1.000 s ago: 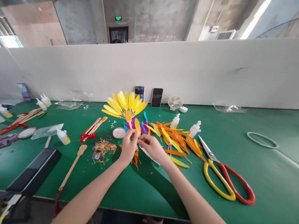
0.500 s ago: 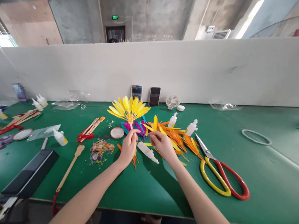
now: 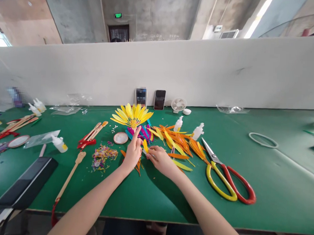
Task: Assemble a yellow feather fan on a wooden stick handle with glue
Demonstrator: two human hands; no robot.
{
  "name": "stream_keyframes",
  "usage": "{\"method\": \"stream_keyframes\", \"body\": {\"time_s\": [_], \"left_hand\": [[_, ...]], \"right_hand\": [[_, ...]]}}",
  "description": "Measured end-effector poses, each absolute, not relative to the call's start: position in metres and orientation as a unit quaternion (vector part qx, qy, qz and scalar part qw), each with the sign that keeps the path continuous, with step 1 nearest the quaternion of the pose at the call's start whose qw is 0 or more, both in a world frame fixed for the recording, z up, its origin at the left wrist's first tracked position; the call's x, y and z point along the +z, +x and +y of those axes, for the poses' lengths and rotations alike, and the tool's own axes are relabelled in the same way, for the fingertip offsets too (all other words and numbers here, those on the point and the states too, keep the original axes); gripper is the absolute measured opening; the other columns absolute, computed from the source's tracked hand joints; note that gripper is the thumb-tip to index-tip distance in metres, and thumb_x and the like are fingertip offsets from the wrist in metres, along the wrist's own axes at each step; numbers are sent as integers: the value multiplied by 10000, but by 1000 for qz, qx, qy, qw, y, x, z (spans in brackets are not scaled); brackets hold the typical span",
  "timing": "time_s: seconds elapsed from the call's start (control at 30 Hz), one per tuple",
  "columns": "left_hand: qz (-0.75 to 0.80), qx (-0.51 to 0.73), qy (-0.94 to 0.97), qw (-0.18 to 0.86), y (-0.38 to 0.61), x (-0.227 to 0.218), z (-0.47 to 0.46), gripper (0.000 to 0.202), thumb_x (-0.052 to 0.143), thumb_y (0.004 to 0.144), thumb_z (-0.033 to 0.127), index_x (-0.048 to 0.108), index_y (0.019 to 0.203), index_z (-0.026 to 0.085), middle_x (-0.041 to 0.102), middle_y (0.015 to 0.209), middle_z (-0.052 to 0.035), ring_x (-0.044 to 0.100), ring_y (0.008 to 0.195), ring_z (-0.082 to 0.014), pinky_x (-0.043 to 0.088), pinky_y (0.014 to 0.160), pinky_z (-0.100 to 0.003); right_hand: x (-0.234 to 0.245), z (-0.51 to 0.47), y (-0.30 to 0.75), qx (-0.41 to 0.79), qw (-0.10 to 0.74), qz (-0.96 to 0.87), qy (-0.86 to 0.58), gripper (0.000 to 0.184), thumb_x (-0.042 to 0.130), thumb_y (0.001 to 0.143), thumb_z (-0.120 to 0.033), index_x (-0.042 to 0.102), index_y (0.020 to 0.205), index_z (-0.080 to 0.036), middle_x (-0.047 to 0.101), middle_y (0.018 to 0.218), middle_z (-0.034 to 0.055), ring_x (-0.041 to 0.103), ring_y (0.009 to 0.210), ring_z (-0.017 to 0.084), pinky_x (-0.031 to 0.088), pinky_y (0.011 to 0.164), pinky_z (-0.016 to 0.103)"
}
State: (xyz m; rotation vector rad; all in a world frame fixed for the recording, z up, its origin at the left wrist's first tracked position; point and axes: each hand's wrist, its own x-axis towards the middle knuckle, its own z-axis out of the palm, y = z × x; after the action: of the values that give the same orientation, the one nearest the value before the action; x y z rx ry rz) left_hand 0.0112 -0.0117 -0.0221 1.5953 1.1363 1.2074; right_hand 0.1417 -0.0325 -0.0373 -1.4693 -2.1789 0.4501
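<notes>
My left hand is closed around the handle of a fan of yellow feathers, which spreads upward above the fingers. The index finger points up along the fan's base. Close beside it, my right hand pinches a single yellow feather, its tip upward. A white squeeze bottle lies mostly hidden between the two hands. Orange and yellow feathers are heaped just beyond my right hand. Purple and blue feathers lie behind the hands, partly covered by the fan.
Large scissors with red and yellow handles lie open on the right. Two white bottles stand behind the feathers. A round lid, colourful scraps, a wooden stick and a black box are on the left.
My right hand has moved left and down from the feather heap, bringing a yellow feather near my left hand. It now covers most of the bottle. The view has shifted slightly.
</notes>
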Motion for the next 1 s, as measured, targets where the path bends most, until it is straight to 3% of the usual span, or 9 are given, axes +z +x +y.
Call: {"method": "stream_keyframes", "body": {"time_s": [0.1,0.23,0.33,0.53,0.77,1.0], "left_hand": [[463,459,636,414,12,-24,-11,402,293,865,269,325,1263,226,358,549,57,262,373,-45,281,368,-167],[504,430,602,447,13,-26,-8,390,317,840,220,288,1228,224,424,607,58,330,346,-40,298,368,-176],[518,399,601,460,13,-25,-7,348,348,826,225,302,1170,208,397,570,81,369,327,-44,300,359,-170],[521,342,631,461,18,-25,-12,234,404,802,239,362,1029,200,427,572,88,386,321,-39,307,345,-163],[501,359,656,436,17,-26,-11,58,333,829,257,345,804,206,438,552,83,364,298,-37,267,327,-160],[491,350,674,426,17,-24,-15,146,260,853,338,293,771,221,500,599,62,351,294,-53,255,329,-182]], "right_hand": [[-38,-33,142,125,202,-797,-555,200,444,823,-203,640,829,-161,596,1006,142,551,908,227,405,814,327],[-38,-30,148,113,207,-790,-566,182,455,811,-196,630,766,-174,614,905,115,561,827,206,408,763,306],[-35,-25,155,133,267,-760,-577,245,407,820,-207,596,666,-177,608,778,86,553,723,185,406,696,291],[-35,-18,161,162,451,-663,-576,286,355,803,-308,532,606,-199,580,705,59,535,742,193,398,670,292],[-29,-22,157,209,484,-651,-546,309,372,767,-383,523,568,-201,540,659,53,513,722,194,391,691,320],[-21,-28,154,416,524,-539,-512,378,475,678,-551,551,606,-188,433,516,-21,386,475,104,293,445,231]]}}
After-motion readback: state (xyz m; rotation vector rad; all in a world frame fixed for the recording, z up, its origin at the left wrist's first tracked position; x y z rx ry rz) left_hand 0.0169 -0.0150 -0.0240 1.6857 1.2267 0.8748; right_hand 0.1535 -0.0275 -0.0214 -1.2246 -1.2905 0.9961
